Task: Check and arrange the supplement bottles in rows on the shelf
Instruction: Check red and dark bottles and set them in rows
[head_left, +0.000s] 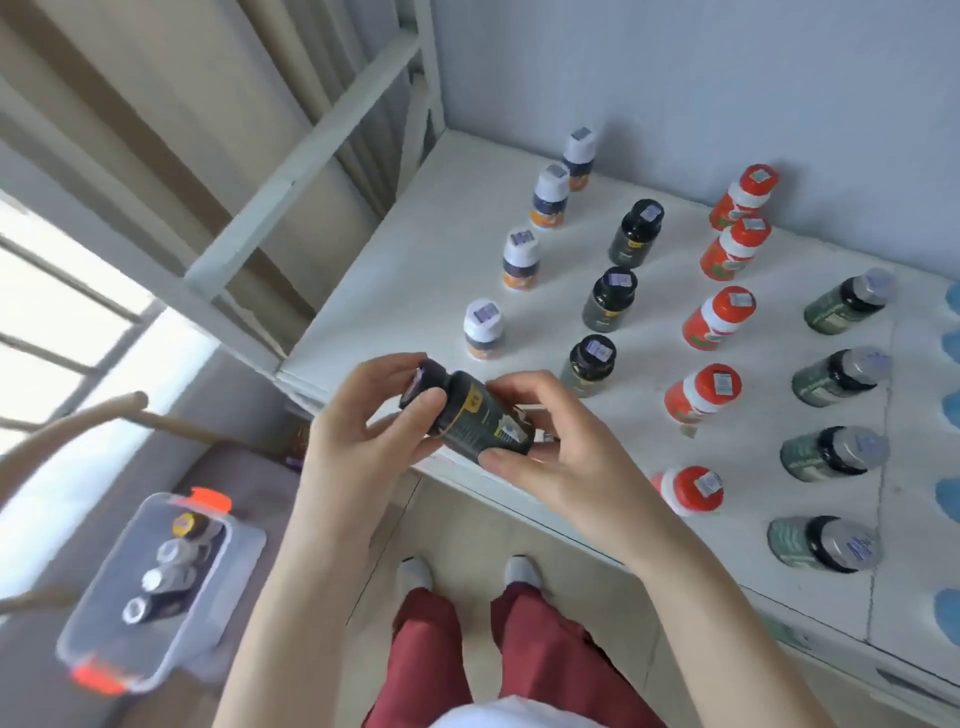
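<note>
Over the shelf (415, 249) edge | your left hand (363, 415) grips the dark bottle (470, 418) at its cap, right hand (550, 447) pinches its base — tipped sideways, likely to read the label

Left hand (363, 421) and right hand (556, 462) grip a tilted dark bottle (475, 418) at centre, bottle rows (609, 306) on the shelf (415, 260) toward two o'clock, clear bin (221, 597) at seven.

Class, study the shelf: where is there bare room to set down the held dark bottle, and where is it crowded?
Bare: behind the farthest dark bottle up to the wall, and the lane between the white-capped row and the dark row. Crowded: the red-capped row, tightest at the back.
</note>
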